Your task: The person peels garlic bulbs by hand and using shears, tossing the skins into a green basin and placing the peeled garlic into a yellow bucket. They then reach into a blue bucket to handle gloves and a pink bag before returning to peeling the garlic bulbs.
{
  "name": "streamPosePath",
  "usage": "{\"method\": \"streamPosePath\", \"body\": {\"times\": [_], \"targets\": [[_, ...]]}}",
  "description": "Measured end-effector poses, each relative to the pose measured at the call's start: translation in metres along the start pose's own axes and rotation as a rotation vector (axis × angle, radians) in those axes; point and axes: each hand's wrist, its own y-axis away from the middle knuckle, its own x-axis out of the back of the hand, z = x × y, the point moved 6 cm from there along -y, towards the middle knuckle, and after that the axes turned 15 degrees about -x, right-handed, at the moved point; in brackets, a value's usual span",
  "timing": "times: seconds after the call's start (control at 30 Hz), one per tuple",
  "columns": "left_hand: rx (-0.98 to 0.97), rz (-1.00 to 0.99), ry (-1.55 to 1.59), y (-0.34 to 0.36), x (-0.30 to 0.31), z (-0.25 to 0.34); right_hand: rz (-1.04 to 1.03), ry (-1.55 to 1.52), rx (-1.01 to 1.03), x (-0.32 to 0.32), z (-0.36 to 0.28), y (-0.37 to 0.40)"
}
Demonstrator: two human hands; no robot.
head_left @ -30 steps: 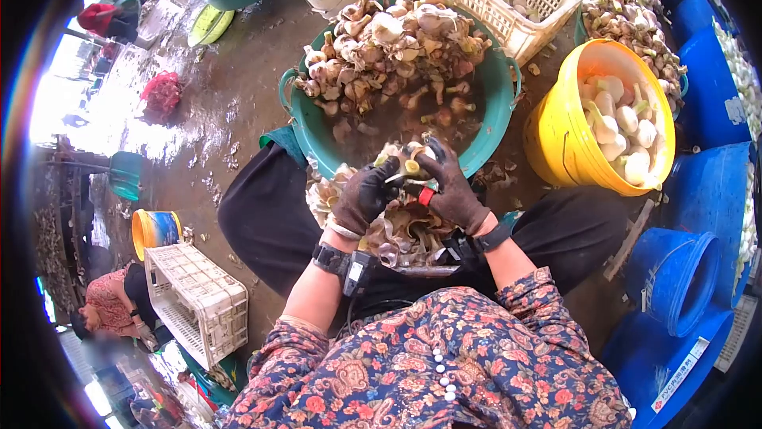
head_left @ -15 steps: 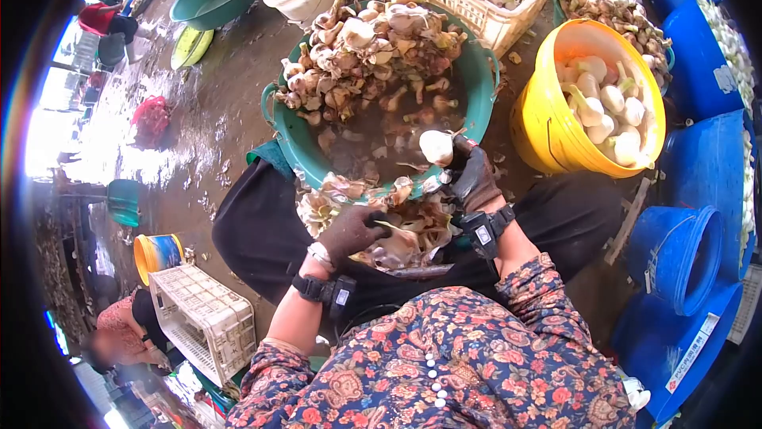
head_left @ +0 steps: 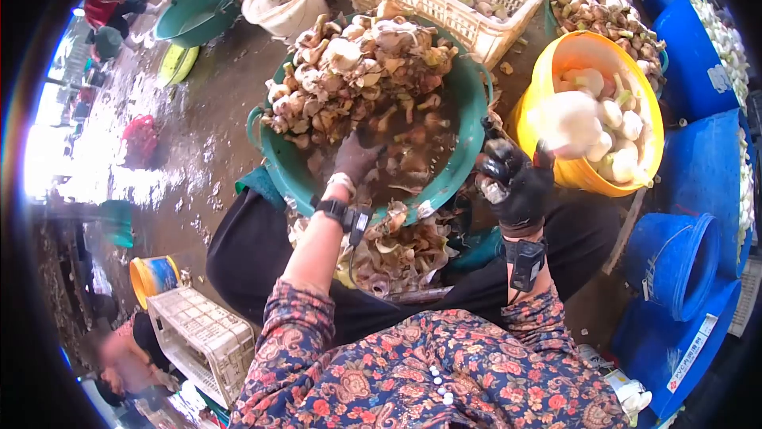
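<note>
My left hand [head_left: 359,157], in a dark glove, reaches into a green basin [head_left: 266,163] at the foot of a heap of unpeeled garlic bulbs [head_left: 357,64]. Its visible fingers are apart, and the tips are partly lost among the bulbs and murky water. My right hand [head_left: 516,183], in a wet black glove, is raised beside the yellow bucket [head_left: 544,84], its thumb apart from the curled fingers. A peeled white garlic bulb [head_left: 567,123], blurred by motion, appears in the air just beyond the thumb, in front of the bucket. More peeled bulbs [head_left: 611,114] lie inside.
Loose garlic skins [head_left: 389,258] lie in my lap. Behind the basin stand a white pail [head_left: 278,0] and a cream crate [head_left: 444,8] holding bulbs. Blue tubs [head_left: 675,262] line the right side. At the lower left are another crate [head_left: 198,334] and a person [head_left: 131,353].
My left hand has moved from the skins in my lap forward into the basin. My right hand has shifted right, and the peeled bulb has left its fingers toward the yellow bucket.
</note>
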Motion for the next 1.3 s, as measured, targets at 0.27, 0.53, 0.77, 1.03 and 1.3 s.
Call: {"method": "streamPosePath", "body": {"times": [0.27,0.53,0.77,1.03,1.3], "targets": [[-0.597,-0.06,-0.395,-0.069,-0.107,-0.049,0.843,0.927,0.071,0.155,0.036,-0.001],[0.084,-0.28,0.833,0.018,-0.046,0.061,1.274,1.629,-0.055,0.114,0.025,0.005],[-0.413,-0.131,0.155,0.056,0.017,0.149,1.103,1.615,-0.177,0.095,0.044,-0.004],[-0.074,-0.204,0.552,0.08,0.033,0.114,0.62,1.34,-0.114,0.07,0.072,-0.007],[-0.076,0.02,0.81,0.102,0.032,0.134,0.825,0.448,-0.528,0.095,0.101,0.003]]}}
